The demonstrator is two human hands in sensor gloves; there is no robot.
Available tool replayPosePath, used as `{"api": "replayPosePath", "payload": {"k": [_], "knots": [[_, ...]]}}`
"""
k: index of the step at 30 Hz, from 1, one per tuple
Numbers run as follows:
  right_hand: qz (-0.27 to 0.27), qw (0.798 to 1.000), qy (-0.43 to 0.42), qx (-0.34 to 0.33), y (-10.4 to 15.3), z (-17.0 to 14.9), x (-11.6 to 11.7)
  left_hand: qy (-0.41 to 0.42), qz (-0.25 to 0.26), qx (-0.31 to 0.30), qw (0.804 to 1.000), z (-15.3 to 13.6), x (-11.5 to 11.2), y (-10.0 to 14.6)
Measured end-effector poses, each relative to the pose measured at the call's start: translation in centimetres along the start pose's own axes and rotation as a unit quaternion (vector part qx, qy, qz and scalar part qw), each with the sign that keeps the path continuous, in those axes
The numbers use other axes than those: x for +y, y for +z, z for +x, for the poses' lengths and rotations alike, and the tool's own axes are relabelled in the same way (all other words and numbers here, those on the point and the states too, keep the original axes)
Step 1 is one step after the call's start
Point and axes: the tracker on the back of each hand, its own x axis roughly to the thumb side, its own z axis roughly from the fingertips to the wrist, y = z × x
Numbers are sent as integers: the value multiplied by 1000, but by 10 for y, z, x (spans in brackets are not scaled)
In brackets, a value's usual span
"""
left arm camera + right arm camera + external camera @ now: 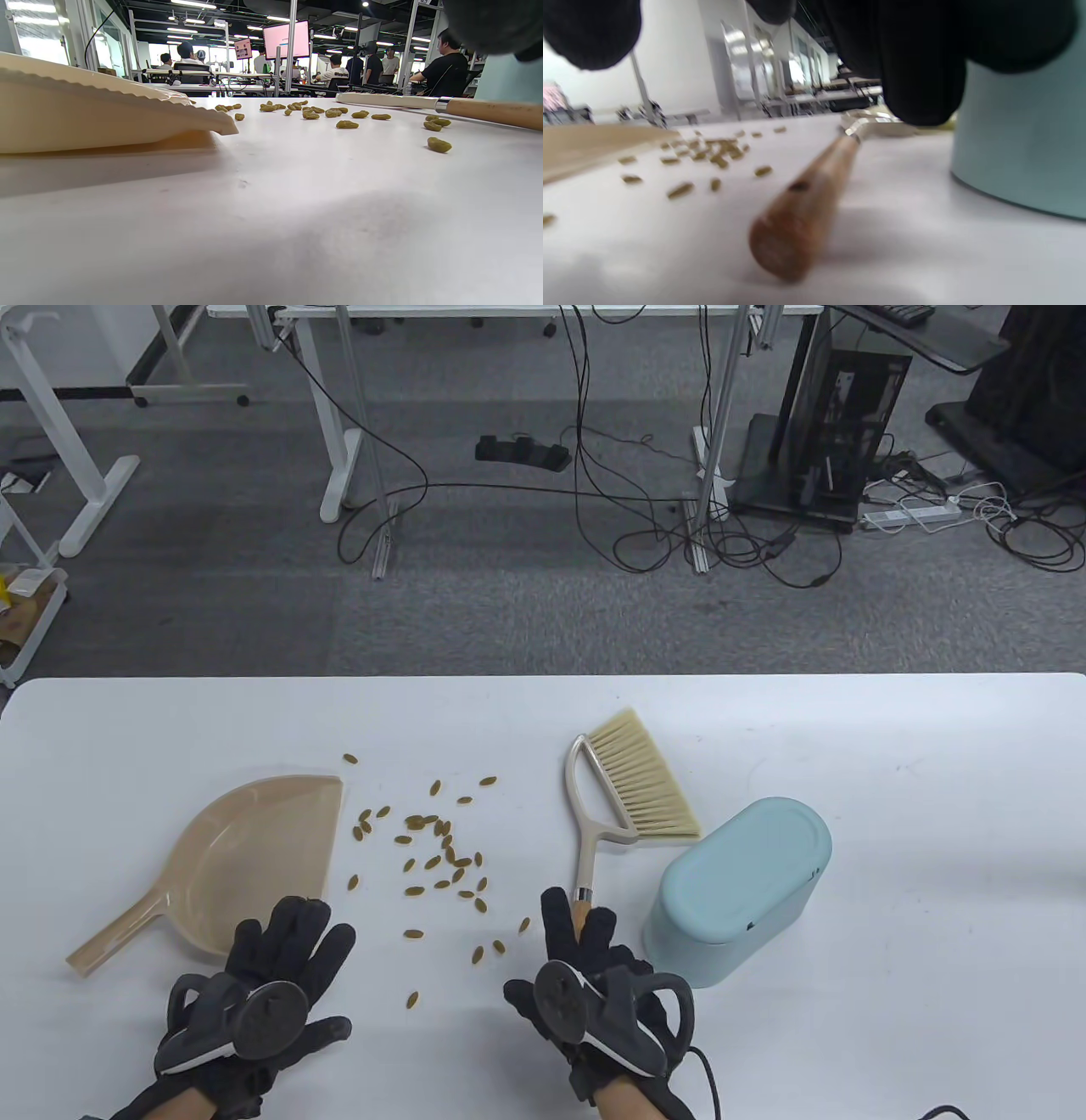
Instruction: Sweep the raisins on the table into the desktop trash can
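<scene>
Several raisins [441, 848] lie scattered on the white table [891, 729], between a beige dustpan [246, 857] on the left and a small broom [632, 789] with a wooden handle [806, 199]. A pale blue desktop trash can [738, 886] stands right of the broom, lid shut. My left hand [280, 959] hovers open at the dustpan's near edge and holds nothing. My right hand [585, 942] hovers open just above the broom handle's end; its fingers [916, 76] hang over the handle without touching it. The raisins [309, 114] and dustpan [85, 114] also show in the left wrist view.
The trash can [1022, 140] stands close to the right of the broom handle. The table's far edge [543, 677] runs behind the broom head. Beyond it is grey floor with desk legs and cables.
</scene>
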Motion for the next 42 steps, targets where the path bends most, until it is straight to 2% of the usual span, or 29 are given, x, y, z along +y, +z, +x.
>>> {"api": "replayPosePath", "payload": {"k": [3, 6, 9, 14, 16, 18, 21, 24, 27, 28, 31, 34, 35, 36, 38, 40, 42], "knots": [[46, 994, 78, 59, -14, 3, 15, 3, 3, -1, 1000, 0, 1, 0], [137, 981, 78, 112, -24, 5, 32, 4, 2, -1, 1000, -1, 1, -1], [188, 964, 97, 159, -33, 7, 42, 7, 1, -4, 1000, -1, 1, -1], [190, 949, 30, 248, -42, 9, 44, 6, -1, -3, 1000, -1, 1, -1], [178, 945, 49, 270, -44, 11, 43, 8, -1, 2, 1000, -2, 1, 0], [190, 937, 58, 286, -42, 10, 40, 12, 0, 5, 1000, -4, 2, 0], [149, 944, 82, 283, -39, 7, 36, 19, 4, 11, 1000, -7, 4, 0], [76, 954, 133, 256, -36, 6, 26, 28, 9, 15, 999, -10, 5, 0], [42, 955, 145, 255, -34, 5, 16, 33, 9, 21, 999, -12, 6, 0], [39, 954, 114, 274, -33, 0, 11, 35, 10, 22, 999, -13, 6, 0], [24, 960, 7, 278, -28, -9, -4, 40, 15, 23, 999, -14, 8, 2], [-39, 971, -48, 232, -22, -12, -29, 46, 25, 27, 998, -16, 11, 3], [-44, 972, -76, 216, -19, -14, -40, 49, 28, 29, 998, -17, 12, 3], [-48, 971, -103, 209, -16, -16, -48, 51, 30, 30, 998, -18, 12, 4], [-63, 960, -210, 171, -8, -22, -65, 54, 31, 35, 997, -19, 12, 4], [-53, 923, -359, 129, 0, -25, -78, 57, 32, 38, 997, -21, 12, 4], [1, 849, -521, 90, 6, -26, -81, 58, 32, 41, 997, -22, 11, 4]]}}
